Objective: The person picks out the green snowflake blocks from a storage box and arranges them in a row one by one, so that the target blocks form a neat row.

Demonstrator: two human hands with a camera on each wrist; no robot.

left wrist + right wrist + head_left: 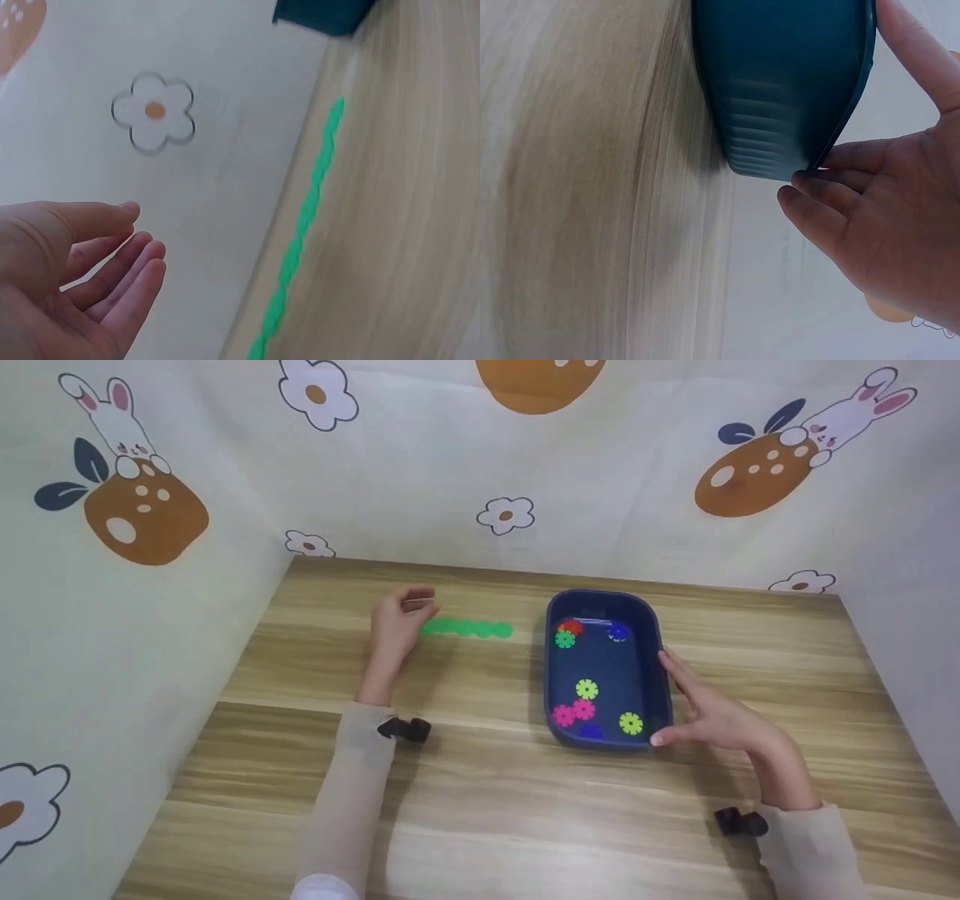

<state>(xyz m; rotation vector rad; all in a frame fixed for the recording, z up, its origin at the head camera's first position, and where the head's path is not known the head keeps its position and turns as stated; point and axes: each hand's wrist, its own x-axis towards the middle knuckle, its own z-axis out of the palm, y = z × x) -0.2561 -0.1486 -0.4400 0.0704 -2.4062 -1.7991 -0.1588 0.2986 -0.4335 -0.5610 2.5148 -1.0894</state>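
Observation:
My left hand (397,624) hovers at the left end of a row of green notched discs (471,628) on the table, its fingers loosely bent. Nothing shows between thumb and fingers in the left wrist view, where the green row (304,217) runs beside the hand. At the right side of a dark blue tub (611,664), my right hand (724,720) has its fingers and thumb spread against the wall and rim. Inside the tub lie several notched plastic discs: a red one (571,626) by a green one (565,640), plus blue, yellow and pink ones.
The wood-grain table (480,802) is bordered by pale printed cloth (420,472) behind and at both sides. A black strap clip (405,729) sits at the left cuff, another clip (741,821) at the right. The tub stands right of the green row.

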